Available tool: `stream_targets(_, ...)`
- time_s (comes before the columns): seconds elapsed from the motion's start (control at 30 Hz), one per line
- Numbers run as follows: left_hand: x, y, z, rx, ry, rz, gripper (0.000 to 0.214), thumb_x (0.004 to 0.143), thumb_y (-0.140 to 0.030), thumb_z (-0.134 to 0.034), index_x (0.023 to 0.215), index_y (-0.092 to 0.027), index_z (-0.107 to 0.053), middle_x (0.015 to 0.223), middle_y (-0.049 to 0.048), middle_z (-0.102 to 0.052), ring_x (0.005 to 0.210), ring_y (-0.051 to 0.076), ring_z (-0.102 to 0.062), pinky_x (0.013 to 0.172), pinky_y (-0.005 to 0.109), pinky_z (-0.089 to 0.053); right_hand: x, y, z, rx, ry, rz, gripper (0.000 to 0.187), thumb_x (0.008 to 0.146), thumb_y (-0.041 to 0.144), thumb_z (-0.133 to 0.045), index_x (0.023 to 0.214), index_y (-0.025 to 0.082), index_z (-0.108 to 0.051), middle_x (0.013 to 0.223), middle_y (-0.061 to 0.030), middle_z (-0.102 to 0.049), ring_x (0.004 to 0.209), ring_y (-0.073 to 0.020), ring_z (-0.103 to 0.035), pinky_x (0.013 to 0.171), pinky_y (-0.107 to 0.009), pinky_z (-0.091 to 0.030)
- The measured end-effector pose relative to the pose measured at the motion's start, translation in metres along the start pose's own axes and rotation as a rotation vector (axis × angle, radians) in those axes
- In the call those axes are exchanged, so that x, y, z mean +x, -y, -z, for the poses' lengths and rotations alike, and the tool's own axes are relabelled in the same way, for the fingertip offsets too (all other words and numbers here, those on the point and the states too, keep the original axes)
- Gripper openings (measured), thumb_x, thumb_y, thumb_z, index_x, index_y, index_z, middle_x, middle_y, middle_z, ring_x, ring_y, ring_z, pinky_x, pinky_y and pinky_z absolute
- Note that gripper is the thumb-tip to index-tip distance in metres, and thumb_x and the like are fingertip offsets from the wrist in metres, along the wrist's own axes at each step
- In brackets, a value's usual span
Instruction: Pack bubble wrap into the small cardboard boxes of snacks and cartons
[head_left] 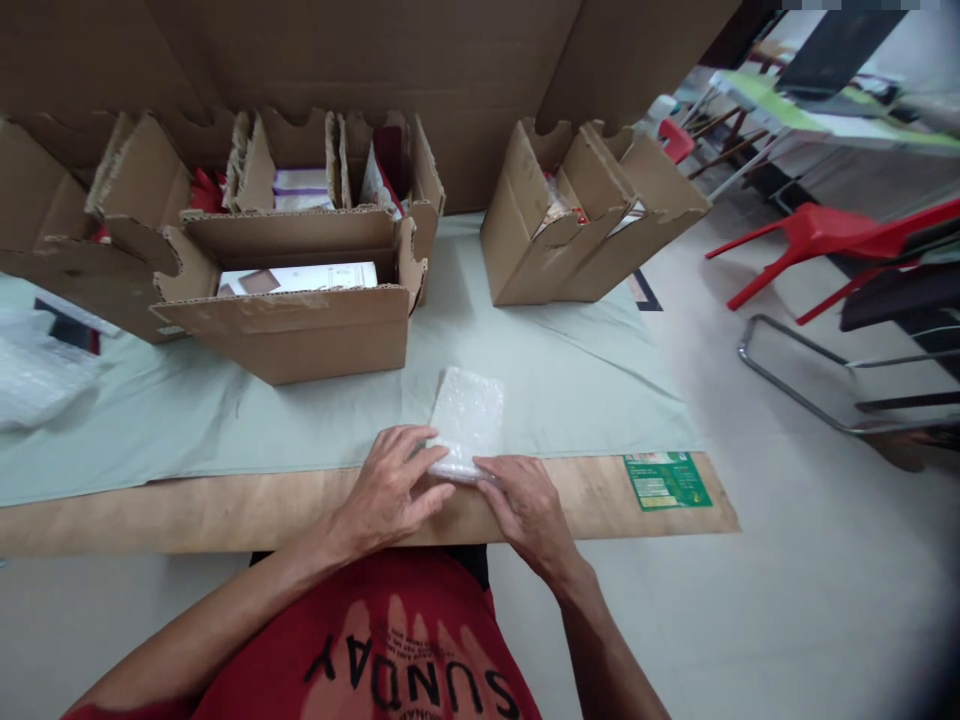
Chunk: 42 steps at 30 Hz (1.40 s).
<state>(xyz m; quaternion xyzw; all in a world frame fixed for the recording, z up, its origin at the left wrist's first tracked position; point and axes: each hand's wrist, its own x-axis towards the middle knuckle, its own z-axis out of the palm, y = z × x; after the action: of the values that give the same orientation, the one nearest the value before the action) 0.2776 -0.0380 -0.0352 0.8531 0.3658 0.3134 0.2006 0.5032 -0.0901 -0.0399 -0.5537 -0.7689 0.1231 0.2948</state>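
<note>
A small packet wrapped in bubble wrap (pixel 469 415) lies flat on the pale green cloth (pixel 570 385) near the table's front edge. My left hand (pixel 394 490) rests on its near left corner, fingers curled and pressing on the wrap. From the right, my right hand (pixel 525 505) lies with fingers stretched flat against the packet's near edge. Both hands touch the packet, which stays on the table.
An open cardboard box (pixel 292 310) with white flat items stands behind the packet, with more open boxes (pixel 585 215) at the back. Loose bubble wrap (pixel 34 375) lies far left. A green label (pixel 666 480) sits on the wooden table edge. Red chairs (pixel 832 240) stand right.
</note>
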Motion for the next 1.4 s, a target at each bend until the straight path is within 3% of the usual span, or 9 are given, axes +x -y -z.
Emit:
stream_targets(0.1,-0.002,0.001,0.001,-0.036,0.033,0.005,0.020,0.096,-0.019,-0.059,0.114,-0.019,-0.068,0.103,0.0083,-0.074,0.099,0.024,-0.064,0.092,0.042,-0.049,0.000,0.002,0.001,0.068,0.016,-0.064,0.026,0.102,0.026,-0.053,0.123,0.022,-0.068,0.103,-0.0074,-0.077,0.091,-0.0228,-0.071,0.082,-0.038,-0.055)
stream_targets(0.23,0.016,0.012,-0.015,0.010,0.027,0.178,0.018,0.094,-0.021,-0.062,0.110,-0.018,-0.070,0.094,0.0091,-0.074,0.090,0.026,-0.065,0.086,0.044,-0.050,0.000,0.006,0.000,-0.154,-0.146,-0.053,0.029,0.099,0.029,-0.058,0.125,0.019,-0.066,0.123,-0.0150,-0.071,0.110,-0.0294,-0.066,0.089,-0.044,-0.051)
stream_targets(0.43,0.023,0.012,-0.017,-0.041,-0.069,0.298,0.031,0.094,-0.027,-0.061,0.123,-0.017,-0.064,0.106,0.0117,-0.070,0.098,0.027,-0.065,0.089,0.044,-0.053,0.006,-0.005,-0.010,-0.223,-0.038,0.017,0.027,0.099,0.023,-0.055,0.122,0.020,-0.068,0.119,-0.0123,-0.075,0.107,-0.0295,-0.068,0.087,-0.045,-0.051)
stream_targets(0.6,0.001,-0.004,-0.006,-0.828,-0.068,0.770,0.048,0.085,-0.035,-0.070,0.128,-0.017,-0.061,0.118,0.0136,-0.069,0.102,0.024,-0.069,0.091,0.041,-0.056,0.018,0.000,-0.009,0.131,-0.152,-0.296,0.029,0.099,0.038,-0.057,0.116,0.019,-0.071,0.108,-0.0106,-0.079,0.096,-0.0260,-0.074,0.084,-0.039,-0.058)
stream_targets(0.77,0.004,-0.014,-0.007,-1.399,0.007,0.820,0.049,0.072,-0.038,-0.083,0.112,-0.015,-0.068,0.111,0.0120,-0.074,0.107,0.026,-0.070,0.103,0.043,-0.050,0.017,0.033,-0.002,0.490,0.029,-0.313,0.027,0.098,0.040,-0.058,0.113,0.023,-0.073,0.100,-0.0061,-0.079,0.092,-0.0229,-0.075,0.081,-0.034,-0.061)
stream_targets(0.93,0.007,-0.019,0.007,-1.206,-0.017,0.724,0.041,0.077,-0.036,-0.077,0.113,-0.018,-0.068,0.108,0.0085,-0.075,0.105,0.025,-0.069,0.097,0.041,-0.053,0.011,0.024,0.010,0.331,-0.223,-0.275,0.034,0.095,0.046,-0.064,0.120,0.025,-0.070,0.119,-0.0117,-0.071,0.107,-0.0280,-0.069,0.094,-0.046,-0.057)
stream_targets(1.1,0.006,-0.026,0.022,-0.685,0.101,0.489,0.025,0.078,-0.015,-0.064,0.102,-0.020,-0.070,0.092,0.0025,-0.068,0.084,0.018,-0.064,0.077,0.030,-0.052,0.028,0.018,0.027,0.555,0.078,-0.182,0.073,0.086,0.069,-0.066,0.142,0.023,-0.057,0.131,-0.0135,-0.069,0.114,-0.0293,-0.069,0.093,-0.041,-0.058)
stream_targets(1.27,0.004,-0.026,0.017,-0.469,0.032,0.409,0.016,0.079,-0.019,-0.063,0.095,-0.020,-0.066,0.090,0.0022,-0.062,0.080,0.017,-0.060,0.071,0.029,-0.049,0.047,0.039,0.028,0.395,0.165,-0.209,0.020,0.087,0.038,-0.072,0.099,0.022,-0.069,0.088,-0.0022,-0.075,0.079,-0.0195,-0.070,0.073,-0.029,-0.058)
stream_targets(1.4,-0.001,-0.021,0.026,-0.574,0.240,0.535,0.024,0.078,-0.019,-0.064,0.101,-0.020,-0.065,0.084,-0.0008,-0.065,0.070,0.015,-0.059,0.060,0.025,-0.048,0.056,0.038,0.029,0.361,0.150,-0.202,0.010,0.089,0.032,-0.068,0.088,0.023,-0.067,0.074,0.0017,-0.070,0.065,-0.0155,-0.065,0.061,-0.026,-0.053)
